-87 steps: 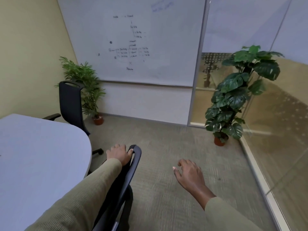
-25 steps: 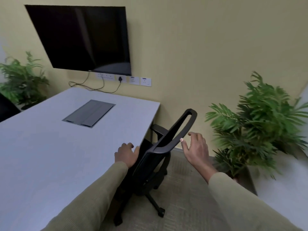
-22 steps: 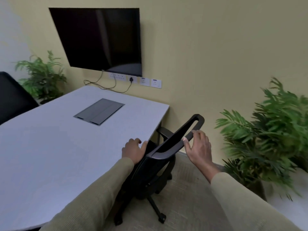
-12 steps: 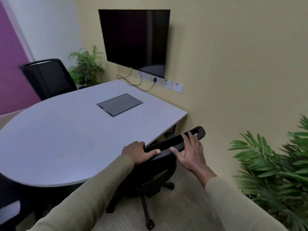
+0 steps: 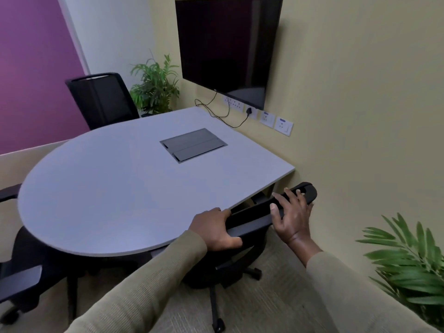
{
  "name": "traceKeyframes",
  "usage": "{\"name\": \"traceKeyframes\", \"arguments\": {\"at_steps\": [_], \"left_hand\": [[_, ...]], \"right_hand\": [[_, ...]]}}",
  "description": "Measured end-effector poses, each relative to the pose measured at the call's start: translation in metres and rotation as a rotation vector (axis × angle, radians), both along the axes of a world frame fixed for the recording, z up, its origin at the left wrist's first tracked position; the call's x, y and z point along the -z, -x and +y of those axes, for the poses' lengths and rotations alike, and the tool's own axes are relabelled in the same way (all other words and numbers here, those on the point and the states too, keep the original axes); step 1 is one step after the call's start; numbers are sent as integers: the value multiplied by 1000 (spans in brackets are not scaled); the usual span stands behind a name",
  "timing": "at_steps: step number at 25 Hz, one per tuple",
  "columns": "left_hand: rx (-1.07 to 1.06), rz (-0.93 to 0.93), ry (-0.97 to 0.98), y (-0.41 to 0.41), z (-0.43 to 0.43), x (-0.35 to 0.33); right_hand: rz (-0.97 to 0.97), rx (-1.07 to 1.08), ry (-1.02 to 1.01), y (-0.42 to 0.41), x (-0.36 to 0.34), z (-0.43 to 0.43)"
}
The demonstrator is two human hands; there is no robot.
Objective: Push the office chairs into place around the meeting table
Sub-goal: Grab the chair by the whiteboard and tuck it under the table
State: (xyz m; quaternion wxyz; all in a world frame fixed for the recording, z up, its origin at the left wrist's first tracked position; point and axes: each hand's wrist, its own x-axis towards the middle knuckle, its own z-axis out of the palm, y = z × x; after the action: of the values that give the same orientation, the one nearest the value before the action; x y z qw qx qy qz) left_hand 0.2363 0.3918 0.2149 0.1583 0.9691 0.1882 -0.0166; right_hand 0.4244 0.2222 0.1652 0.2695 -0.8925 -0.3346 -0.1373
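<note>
From the head camera, the office chair (image 5: pixel 269 213) sits at five o'clock of the worktop (image 5: pixel 134 188), its back top just beside the worktop's edge and its seat apparently tucked under. The left hand (image 5: pixel 216 230) has its grip closed around the top rail of the chair back; the right hand (image 5: pixel 292 217) lies on the rail with fingers loosely spread, not clamped. Another chair (image 5: pixel 101 99) stands at eleven o'clock, more at the left edge. A likely risk: pushing further could jam the backrest or left knuckles against the worktop edge, or swing the chair toward the wall.
</note>
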Motion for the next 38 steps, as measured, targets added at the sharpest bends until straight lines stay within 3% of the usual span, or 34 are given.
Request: {"name": "traceKeyframes", "arguments": {"at_steps": [7,20,29,38], "left_hand": [[-17,-49,36,-72,-14,-5],[-22,-80,-59,-169,23,8],[-90,-60,75,-198,0,11],[-230,-57,15,-218,-31,11]], "right_hand": [[-35,-57,36,-97,6,-2],[-42,-53,52,-193,9,32],[-7,-214,27,-247,2,18],[17,-291,49,-285,2,10]]}}
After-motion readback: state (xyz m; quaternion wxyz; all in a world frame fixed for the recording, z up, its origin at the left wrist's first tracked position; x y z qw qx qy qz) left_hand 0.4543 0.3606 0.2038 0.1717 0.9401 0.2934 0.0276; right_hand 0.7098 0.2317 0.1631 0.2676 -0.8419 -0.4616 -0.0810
